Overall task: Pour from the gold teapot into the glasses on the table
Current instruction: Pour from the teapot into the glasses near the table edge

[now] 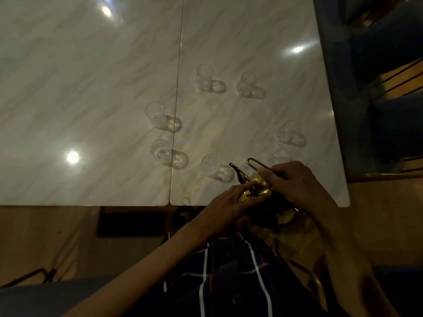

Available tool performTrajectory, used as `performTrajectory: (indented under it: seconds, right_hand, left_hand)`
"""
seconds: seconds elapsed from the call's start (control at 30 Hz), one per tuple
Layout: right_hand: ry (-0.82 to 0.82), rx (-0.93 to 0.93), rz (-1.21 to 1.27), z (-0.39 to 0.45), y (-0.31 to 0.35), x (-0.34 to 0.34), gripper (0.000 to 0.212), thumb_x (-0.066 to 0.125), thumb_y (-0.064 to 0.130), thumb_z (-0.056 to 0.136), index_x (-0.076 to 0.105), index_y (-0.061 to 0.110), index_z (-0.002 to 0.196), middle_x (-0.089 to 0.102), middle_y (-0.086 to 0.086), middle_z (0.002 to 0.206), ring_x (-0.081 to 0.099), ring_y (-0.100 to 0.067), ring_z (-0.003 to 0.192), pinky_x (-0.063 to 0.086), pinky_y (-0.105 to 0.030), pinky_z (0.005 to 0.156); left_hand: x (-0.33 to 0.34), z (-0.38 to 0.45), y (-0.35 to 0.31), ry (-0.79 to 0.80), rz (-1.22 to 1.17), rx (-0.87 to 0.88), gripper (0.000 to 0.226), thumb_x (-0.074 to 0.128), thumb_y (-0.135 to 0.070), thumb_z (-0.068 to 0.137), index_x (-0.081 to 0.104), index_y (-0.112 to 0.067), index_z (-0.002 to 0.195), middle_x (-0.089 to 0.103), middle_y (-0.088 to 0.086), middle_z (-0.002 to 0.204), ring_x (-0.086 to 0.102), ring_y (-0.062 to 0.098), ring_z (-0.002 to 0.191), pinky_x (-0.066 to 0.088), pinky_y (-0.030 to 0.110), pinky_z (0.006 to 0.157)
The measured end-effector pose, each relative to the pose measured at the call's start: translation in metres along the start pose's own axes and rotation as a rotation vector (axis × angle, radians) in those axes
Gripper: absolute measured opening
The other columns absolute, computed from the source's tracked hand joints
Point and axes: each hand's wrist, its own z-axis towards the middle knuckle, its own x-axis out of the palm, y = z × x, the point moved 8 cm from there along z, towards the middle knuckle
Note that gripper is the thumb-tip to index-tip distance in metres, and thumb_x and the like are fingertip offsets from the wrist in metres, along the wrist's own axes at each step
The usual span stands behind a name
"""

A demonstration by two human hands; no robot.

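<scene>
Head view: right hand (295, 181), grip curled, holds the gold teapot (263, 186) handle; left hand (225, 208) (fingers straight) touches its lid.

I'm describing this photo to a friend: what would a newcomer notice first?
The gold teapot at the near edge of the table, its handle gripped by the right hand, the left hand touching its top. Beyond it, seven glasses stand in a ring on the marble.

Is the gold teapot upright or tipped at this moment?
Tipped: the gold teapot leans spout-first toward the nearest glass, held by the right hand gripping its handle.
</scene>
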Motion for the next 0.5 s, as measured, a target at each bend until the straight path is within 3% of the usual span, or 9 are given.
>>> performTrajectory:
  seconds: [0.27, 0.5]
  right_hand:
    - [0.009, 0.006, 0.0, 0.0022, 0.0021, -0.0004, 0.046, 0.054, 0.052, 0.092, 0.073, 0.019, 0.066, 0.063, 0.011, 0.05, 0.06, 0.001, 0.049, 0.049, -0.027, 0.056]
    - [0.001, 0.0, 0.007, 0.0036, 0.0028, -0.0004, 0.047, 0.055, 0.052, 0.091, 0.073, 0.017, 0.065, 0.065, -0.002, 0.055, 0.063, -0.011, 0.054, 0.052, -0.034, 0.06]
  left_hand:
    - [-0.0024, 0.0009, -0.0002, -0.002, 0.005, 0.0, 0.081, 0.066, -0.025, 0.087, 0.02, -0.035, 0.153, 0.018, 0.011, 0.158, 0.044, 0.022, 0.125, 0.035, 0.018, 0.076]
    - [-0.0057, 0.0012, 0.0006, -0.012, -0.006, -0.002, 0.081, 0.067, -0.024, 0.088, 0.02, -0.036, 0.153, 0.018, 0.011, 0.159, 0.046, 0.021, 0.122, 0.035, 0.017, 0.073]
